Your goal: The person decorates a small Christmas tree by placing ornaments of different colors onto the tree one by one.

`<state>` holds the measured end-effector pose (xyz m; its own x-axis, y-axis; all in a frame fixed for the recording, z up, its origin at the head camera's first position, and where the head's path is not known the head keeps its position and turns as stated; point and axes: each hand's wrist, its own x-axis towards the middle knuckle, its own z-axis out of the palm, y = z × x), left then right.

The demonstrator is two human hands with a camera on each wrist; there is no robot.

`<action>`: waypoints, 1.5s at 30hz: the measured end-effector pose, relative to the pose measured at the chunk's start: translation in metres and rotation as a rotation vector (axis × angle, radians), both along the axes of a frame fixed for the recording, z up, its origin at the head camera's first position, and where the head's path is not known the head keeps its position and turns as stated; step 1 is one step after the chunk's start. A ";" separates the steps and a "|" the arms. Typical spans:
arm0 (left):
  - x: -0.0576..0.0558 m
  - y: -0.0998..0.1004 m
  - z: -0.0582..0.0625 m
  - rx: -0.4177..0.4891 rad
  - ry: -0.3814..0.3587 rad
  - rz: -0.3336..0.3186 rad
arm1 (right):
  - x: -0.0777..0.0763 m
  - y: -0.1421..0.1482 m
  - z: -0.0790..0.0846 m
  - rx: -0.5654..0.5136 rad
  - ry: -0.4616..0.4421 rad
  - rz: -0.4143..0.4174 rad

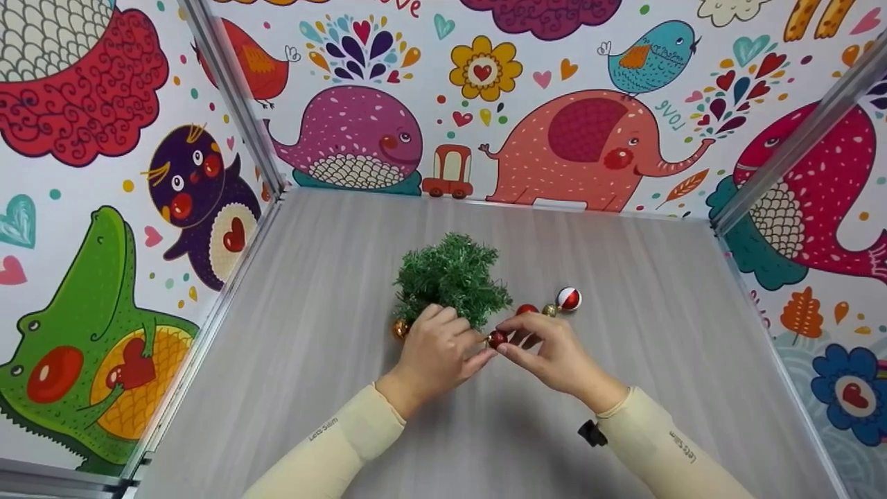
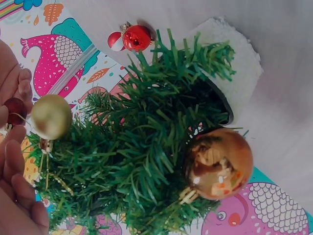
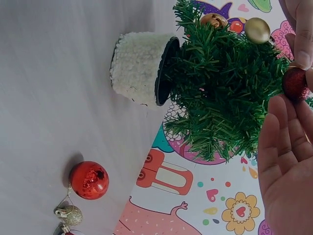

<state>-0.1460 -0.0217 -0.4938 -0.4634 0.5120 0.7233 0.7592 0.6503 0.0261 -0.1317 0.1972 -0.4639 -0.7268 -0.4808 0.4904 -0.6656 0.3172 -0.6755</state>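
Between my two hands, in front of a small artificial Christmas tree (image 1: 450, 274), is a dark red glittery bauble (image 1: 497, 339). My right hand (image 1: 554, 350) pinches its round body between thumb and fingers. At its gold cap, the thumb and forefinger of my left hand (image 1: 440, 353) pinch the hanging cord. The tree has a white fuzzy pot (image 3: 139, 68) with a black rim. An orange-gold bauble (image 2: 220, 164) and a matte gold bauble (image 2: 51, 117) hang on its branches.
Right of the tree, a shiny red bauble (image 3: 89, 180), a small gold glitter bauble (image 3: 72, 214) and a red-and-white bauble (image 1: 569, 299) lie on the grey wood-grain table (image 1: 332, 277). Walls printed with cartoon animals (image 1: 360, 138) enclose the table at the back and sides.
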 end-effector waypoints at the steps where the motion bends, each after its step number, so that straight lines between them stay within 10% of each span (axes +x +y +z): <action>1: 0.000 0.000 0.000 -0.001 0.000 0.001 | 0.000 0.000 0.000 -0.001 -0.004 -0.001; 45: -0.003 -0.004 0.005 0.077 -0.057 -0.005 | -0.004 0.001 -0.002 -0.012 -0.017 0.020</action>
